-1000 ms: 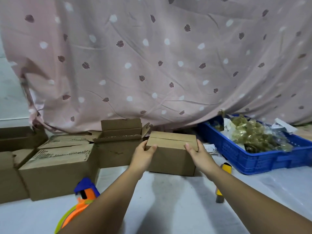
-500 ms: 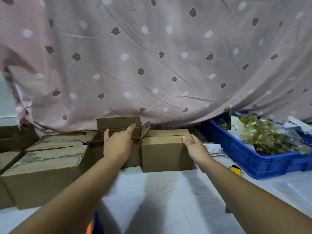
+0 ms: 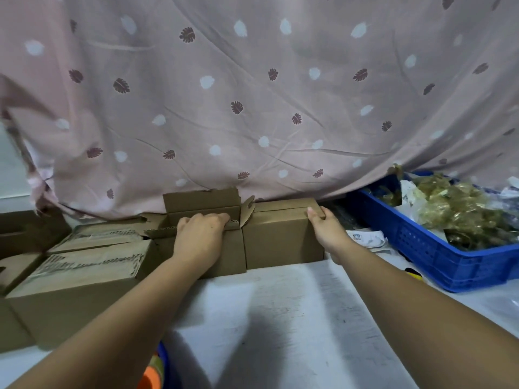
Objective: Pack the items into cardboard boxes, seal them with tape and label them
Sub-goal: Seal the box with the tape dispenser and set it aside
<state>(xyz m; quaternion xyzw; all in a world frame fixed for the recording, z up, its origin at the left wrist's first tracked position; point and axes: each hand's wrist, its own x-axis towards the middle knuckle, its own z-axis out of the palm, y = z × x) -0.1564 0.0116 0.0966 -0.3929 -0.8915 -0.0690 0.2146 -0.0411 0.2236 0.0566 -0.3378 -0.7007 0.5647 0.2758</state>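
Observation:
A closed cardboard box stands at the back of the white table, against the pink curtain. My right hand grips its upper right corner, thumb on top. To its left stands an open cardboard box with its flaps up. My left hand grips that box's front rim, fingers curled over the edge. The two boxes touch side by side.
Several more cardboard boxes are stacked at the left. A blue crate with bagged yellowish items stands at the right. White paper labels lie beside it. An orange and blue tape dispenser sits at the bottom edge. The pink curtain hangs behind.
Both hands pushed the closed box back against the curtain, beside the open box. My left hand then left it and took hold of the open box's front rim.

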